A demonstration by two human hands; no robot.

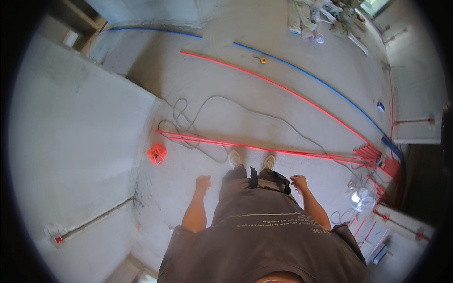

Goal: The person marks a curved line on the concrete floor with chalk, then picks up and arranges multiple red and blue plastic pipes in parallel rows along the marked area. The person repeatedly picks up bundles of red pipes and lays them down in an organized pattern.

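Note:
My left hand (203, 183) hangs at the left of my body, fingers curled; whether anything is in it cannot be told. On the other side, my right hand (299, 181) hangs beside my trousers, fingers bent, with no object visible in it. Just beyond my shoes lie several red plastic pipes (247, 145) on the concrete floor. Farther out are a long red pipe (283, 87) and a blue pipe (311, 75), with a yellow tape measure (263, 61) between them. An orange-red plastic bag (156, 154) sits near the left wall.
A grey cable (262, 113) loops across the floor around the pipe ends. More red pipes (384, 162) are bundled at the right. A clear, shiny item (361, 198) stands near them. Wrapped rolls (306, 21) lie at the upper right. A wall (81, 123) rises at the left.

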